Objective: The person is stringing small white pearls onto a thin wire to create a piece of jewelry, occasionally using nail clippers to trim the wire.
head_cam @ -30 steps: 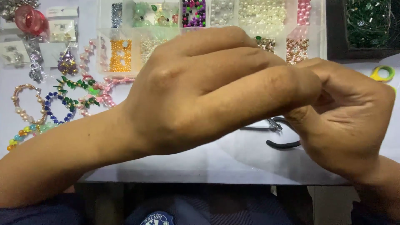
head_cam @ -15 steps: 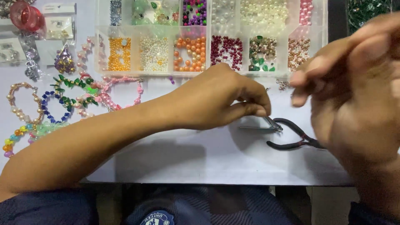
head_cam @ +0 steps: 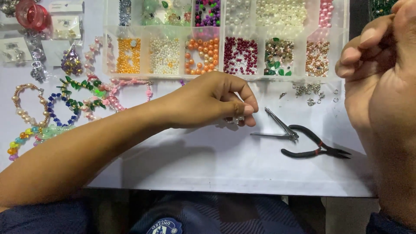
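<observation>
clear bead box w/ sorted beads, left hand just below.

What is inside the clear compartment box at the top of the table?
The clear compartment box holds sorted beads: orange beads, dark red beads, white pearls and others. The raised right hand covers its far right edge.

Pliers right of tweezers; bead box behind; bracelets left.

Bright, even light is falling from above; the left hand is casting a soft shadow on the white counter; the right hand is looming close and blurred.
</observation>
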